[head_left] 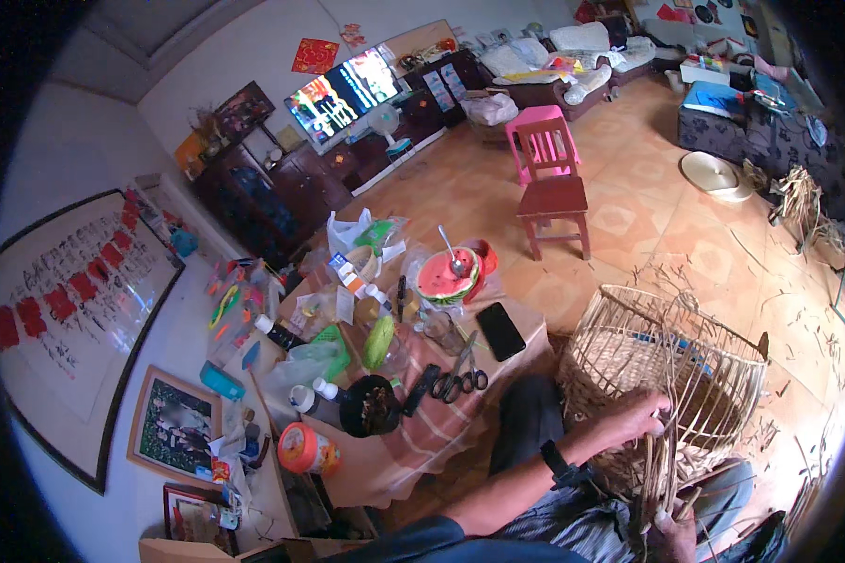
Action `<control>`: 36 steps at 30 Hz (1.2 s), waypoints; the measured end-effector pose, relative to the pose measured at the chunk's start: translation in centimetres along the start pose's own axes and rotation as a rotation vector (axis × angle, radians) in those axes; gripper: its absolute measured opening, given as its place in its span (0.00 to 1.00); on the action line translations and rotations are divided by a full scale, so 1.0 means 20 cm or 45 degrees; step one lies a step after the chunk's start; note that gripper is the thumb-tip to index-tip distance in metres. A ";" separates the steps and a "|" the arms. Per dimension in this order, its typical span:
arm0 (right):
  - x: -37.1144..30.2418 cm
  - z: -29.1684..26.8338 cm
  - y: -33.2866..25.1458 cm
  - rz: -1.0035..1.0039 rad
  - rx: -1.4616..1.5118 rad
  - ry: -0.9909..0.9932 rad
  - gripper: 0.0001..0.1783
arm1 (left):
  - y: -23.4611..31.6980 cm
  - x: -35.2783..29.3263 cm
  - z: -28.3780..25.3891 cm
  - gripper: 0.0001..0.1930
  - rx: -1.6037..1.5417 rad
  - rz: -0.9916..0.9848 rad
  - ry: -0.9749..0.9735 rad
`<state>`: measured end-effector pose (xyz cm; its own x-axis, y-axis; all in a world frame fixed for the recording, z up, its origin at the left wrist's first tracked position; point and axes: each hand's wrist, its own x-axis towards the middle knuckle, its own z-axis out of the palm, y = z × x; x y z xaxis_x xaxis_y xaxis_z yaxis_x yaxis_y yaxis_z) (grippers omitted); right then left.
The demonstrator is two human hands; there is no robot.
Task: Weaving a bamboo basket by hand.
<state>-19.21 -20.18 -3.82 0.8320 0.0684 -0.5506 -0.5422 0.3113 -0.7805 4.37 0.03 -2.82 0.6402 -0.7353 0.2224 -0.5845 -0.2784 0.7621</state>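
A half-woven wicker basket rests against my legs at the lower right, its lower wall woven tight and its upper stakes open. My left hand, with a black watch on the wrist, is closed around brown weaving strips at the basket's near side. Lower down, close to my lap, my right hand grips the same bundle of strips, which hangs down between both hands. The fingertips of the left hand are partly hidden behind the strips. Something blue shows through the stakes inside the basket.
Left of the basket, a cluttered table holds scissors, a black phone, a cut watermelon with a spoon, a dark bowl and bottles. A wooden chair stands beyond. Strip scraps litter the tiled floor.
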 end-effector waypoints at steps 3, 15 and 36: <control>-0.09 0.06 -0.15 -0.043 -0.056 0.109 0.18 | -0.02 -0.02 0.01 0.15 -0.030 0.018 0.094; 0.14 -0.44 0.27 -0.334 -1.110 0.426 0.17 | 0.15 0.04 -0.02 0.07 -0.302 -0.417 -0.169; -0.27 -0.45 0.14 -0.771 0.543 0.675 0.09 | 0.08 0.15 -0.33 0.19 0.129 0.021 -0.554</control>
<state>-26.39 -28.16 -5.72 0.7398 -0.6329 -0.2284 0.1471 0.4834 -0.8630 8.69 1.45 3.09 0.3738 -0.9256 -0.0592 -0.6525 -0.3078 0.6925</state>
